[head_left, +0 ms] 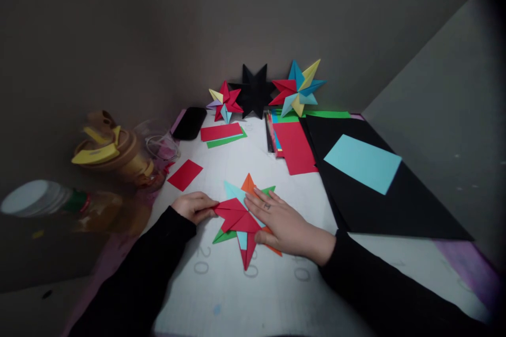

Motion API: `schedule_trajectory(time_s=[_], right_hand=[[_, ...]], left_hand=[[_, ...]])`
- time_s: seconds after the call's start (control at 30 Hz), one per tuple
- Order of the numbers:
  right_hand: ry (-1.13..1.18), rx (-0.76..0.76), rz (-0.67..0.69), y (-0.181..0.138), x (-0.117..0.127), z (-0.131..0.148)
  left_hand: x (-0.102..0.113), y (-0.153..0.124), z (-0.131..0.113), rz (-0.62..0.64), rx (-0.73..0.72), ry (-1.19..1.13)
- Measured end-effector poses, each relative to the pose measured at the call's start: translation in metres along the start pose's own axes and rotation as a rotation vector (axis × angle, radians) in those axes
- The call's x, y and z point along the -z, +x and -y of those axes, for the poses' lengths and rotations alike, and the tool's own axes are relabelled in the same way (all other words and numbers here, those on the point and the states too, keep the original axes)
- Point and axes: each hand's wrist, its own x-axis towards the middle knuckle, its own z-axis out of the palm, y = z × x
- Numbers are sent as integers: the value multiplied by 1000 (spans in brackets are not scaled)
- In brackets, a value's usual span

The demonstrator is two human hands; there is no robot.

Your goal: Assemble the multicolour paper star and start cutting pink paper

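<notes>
A folded paper star (237,218) with red, light blue, orange and green points lies on the white sheet in front of me. My left hand (194,206) pinches the tip of its red left point between thumb and fingers. Across the star's right side, my right hand (282,224) lies flat with fingers stretched out, covering part of the orange and green points. A ring shows on one of its fingers. Just beyond my left hand is a loose red paper piece (185,175).
Three finished stars lean on the wall, including a black star (253,90). Red paper (294,147) and black sheets (379,205) with a light blue rectangle (362,163) lie right. Left are a phone (190,123), a brown cup (118,152) and a white-capped bottle (51,197).
</notes>
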Motion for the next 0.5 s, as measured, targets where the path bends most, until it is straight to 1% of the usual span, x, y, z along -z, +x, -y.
schedule_trajectory(time_s=[0.2,0.33,0.5], right_hand=[[-5,14,33,0,3,-1],[0,23,43,0,5,0],[-3,16,66,0,8,1]], left_hand=[[-6,0,9,-53,-147,36],[-7,0,7,-67,-149,61],[-4,-1,3,-30,-113,-3]])
